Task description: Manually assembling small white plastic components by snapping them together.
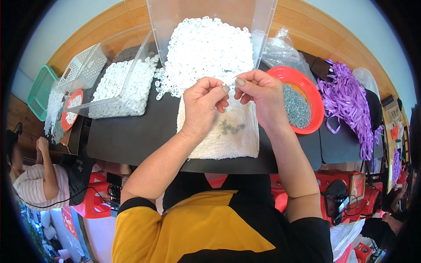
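My left hand (203,103) and my right hand (263,93) meet over the far end of a cream towel (239,147). Thumb and forefinger of the left are pinched on a small white plastic piece, mostly covered by the fingertips. The right fingers are pinched close beside it; what they hold is too small to make out. Several small grey metal springs or pins (231,128) lie on the towel below. More such grey pieces (296,106) fill a red bowl (316,94) by my right hand. Past my hands, white plastic pieces (206,48) are heaped in front of a clear bin.
On the left, a clear bin (139,72) holds more white pieces. A white basket (83,68), a green tray (41,94) and an orange-red plate (79,94) stand farther left. Purple straps (351,98) are piled right. A seated person (41,179) works at left.
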The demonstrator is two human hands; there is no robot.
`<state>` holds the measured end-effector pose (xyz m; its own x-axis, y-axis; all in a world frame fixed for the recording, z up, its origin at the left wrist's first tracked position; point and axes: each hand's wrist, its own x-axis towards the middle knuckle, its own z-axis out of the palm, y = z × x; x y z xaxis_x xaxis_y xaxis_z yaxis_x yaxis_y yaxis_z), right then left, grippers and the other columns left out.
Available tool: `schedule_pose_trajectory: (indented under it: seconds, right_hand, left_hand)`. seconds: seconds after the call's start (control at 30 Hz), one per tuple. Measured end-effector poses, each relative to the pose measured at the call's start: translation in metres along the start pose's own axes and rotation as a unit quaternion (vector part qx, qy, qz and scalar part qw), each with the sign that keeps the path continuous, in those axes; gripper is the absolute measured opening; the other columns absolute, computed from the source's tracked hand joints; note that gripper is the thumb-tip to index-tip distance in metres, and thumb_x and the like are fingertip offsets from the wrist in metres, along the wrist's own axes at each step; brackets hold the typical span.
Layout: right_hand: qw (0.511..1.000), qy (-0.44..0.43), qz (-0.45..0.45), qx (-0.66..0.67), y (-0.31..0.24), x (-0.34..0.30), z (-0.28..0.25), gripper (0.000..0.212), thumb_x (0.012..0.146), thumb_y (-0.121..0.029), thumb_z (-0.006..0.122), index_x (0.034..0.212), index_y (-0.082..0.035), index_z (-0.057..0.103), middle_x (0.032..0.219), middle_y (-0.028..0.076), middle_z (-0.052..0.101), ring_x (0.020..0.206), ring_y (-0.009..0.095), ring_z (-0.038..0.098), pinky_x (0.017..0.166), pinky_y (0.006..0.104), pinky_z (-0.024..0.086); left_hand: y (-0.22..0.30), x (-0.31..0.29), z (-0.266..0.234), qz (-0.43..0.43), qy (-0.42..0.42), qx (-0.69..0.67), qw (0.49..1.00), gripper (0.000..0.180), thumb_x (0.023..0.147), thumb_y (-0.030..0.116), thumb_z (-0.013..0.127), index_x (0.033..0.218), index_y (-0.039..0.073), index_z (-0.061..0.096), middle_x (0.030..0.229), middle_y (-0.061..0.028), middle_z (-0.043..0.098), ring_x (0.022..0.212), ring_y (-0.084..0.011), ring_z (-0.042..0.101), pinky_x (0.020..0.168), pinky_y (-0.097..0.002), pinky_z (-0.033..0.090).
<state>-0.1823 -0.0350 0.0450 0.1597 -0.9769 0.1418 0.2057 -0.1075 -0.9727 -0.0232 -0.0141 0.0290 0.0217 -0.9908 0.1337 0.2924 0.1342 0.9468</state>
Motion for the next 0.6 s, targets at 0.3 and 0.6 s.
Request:
schedule_pose_trajectory:
  seconds: [0.3, 0.6]
  right_hand:
    - [1.0, -0.008, 0.001, 0.0, 0.0018, -0.0001, -0.0001, 0.015, 0.085, -0.015, 0.07, 0.09, -0.001, 0.067, 0.074, 0.003, 0.064, 0.067, 0.01, 0.059, 0.06, 0.0235, 0.044]
    - [1.0, -0.024, 0.001, -0.012, 0.0012, -0.0005, 0.0025, 0.012, 0.085, -0.012, 0.068, 0.088, 0.0, 0.066, 0.074, 0.004, 0.065, 0.064, 0.009, 0.058, 0.059, 0.0233, 0.044]
  left_hand:
    - [-0.0016, 0.0, 0.0, 0.0, 0.003, 0.004, 1.0, 0.01, 0.086, 0.008, 0.063, 0.085, -0.002, 0.063, 0.071, -0.0064, 0.062, 0.059, -0.0123, 0.057, 0.052, -0.025, 0.045]
    - [-0.0055, -0.0012, -0.0011, -0.01, -0.016, 0.001, 1.0, 0.01, 0.089, 0.008, 0.063, 0.089, -0.002, 0.063, 0.074, -0.0068, 0.063, 0.063, -0.0124, 0.058, 0.054, -0.0245, 0.046]
